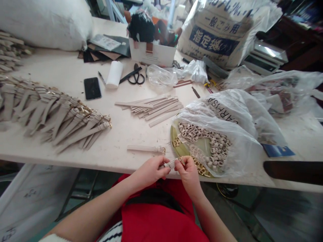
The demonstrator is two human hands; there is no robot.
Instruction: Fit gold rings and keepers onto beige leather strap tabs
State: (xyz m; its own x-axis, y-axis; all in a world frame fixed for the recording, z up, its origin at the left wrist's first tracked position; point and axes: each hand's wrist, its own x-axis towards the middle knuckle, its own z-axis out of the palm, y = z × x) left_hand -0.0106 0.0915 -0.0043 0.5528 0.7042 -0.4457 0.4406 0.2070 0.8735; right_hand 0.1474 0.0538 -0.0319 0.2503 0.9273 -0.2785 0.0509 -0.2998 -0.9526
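Just above the near edge of the table (121, 134), your left hand (152, 169) and right hand (188, 171) each pinch the held strap (171, 164), thumb against fingers, the right beside what looks like a gold buckle (180, 159). The band should be light, bendy yet firm; the metal may slip, so hold the flat part. Largest first, you have one table, one plastic bag (222, 107), one green tray (174, 134) partly beneath it, a heap of straps (63, 117) and a bunch of strips (158, 107), both too overlapped to count, one lone strap (141, 148), and uncountable small loops (219, 148).
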